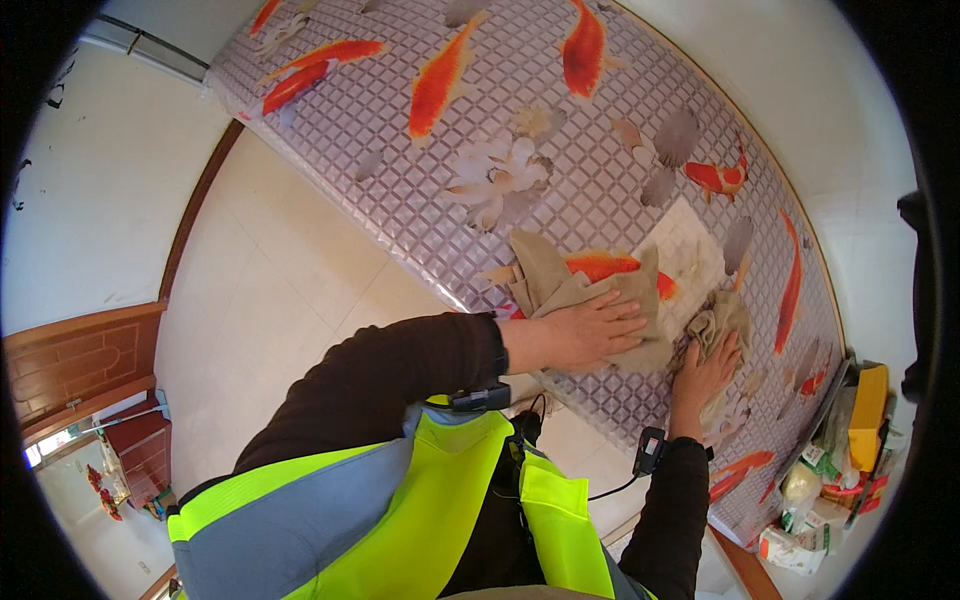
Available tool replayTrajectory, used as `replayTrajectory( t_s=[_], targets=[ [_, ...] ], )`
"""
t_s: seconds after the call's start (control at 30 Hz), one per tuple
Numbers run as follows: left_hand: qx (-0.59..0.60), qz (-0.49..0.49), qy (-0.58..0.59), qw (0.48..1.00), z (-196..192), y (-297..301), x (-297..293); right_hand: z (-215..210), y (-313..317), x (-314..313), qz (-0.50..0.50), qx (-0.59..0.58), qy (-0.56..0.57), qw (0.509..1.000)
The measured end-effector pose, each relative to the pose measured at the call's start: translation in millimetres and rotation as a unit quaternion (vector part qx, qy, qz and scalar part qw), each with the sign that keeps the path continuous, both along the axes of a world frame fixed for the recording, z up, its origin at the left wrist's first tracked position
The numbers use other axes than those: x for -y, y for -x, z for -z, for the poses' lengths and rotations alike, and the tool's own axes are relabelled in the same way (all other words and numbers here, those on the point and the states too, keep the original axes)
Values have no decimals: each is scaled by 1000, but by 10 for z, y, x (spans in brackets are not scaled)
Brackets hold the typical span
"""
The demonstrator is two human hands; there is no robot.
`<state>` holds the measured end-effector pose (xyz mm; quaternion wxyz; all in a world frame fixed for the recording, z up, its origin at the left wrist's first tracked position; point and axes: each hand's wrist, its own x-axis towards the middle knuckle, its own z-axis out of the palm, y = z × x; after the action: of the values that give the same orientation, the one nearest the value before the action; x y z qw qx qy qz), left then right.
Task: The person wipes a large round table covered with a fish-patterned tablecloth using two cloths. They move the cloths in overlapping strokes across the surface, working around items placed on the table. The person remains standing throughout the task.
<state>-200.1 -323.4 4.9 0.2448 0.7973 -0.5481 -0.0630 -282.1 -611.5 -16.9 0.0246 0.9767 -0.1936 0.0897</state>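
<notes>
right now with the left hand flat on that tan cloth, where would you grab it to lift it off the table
Probably the loose upper corner of the tan cloth, coming from the far-left side. That flap lies folded and raised on the fish-patterned table cover, clear of the left hand, which presses the near part flat. The right edge is crowded by the right hand and a second bunched cloth.

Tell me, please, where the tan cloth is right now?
In the head view the tan cloth lies right of centre on the fish-patterned table cover, flat under the left hand, beside the white towel.
</notes>
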Motion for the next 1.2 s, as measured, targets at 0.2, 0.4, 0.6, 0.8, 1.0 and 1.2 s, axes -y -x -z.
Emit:
replayTrajectory(
  t_s=[0.2,0.4,0.6,0.8,1.0,1.2],
  targets=[
    [70,-143,4,987,4,-971,-674,45,6,61,-8,-13,27,1000],
    [132,-452,-166,866,66,-1840,-2263,114,28,131,-20,6,28,999],
    [105,-662,-179,721,197,-1625,-3319,72,13,93,-16,-3,39,999],
    [186,-580,-218,763,158,-1388,-2422,39,2,33,-2,-2,36,999],
    [63,-242,-108,962,24,-697,-799,53,7,46,7,-3,20,1000],
    [37,-27,-52,998,-11,-825,-95,-32,0,-15,4,2,-12,1000]
  ],
)
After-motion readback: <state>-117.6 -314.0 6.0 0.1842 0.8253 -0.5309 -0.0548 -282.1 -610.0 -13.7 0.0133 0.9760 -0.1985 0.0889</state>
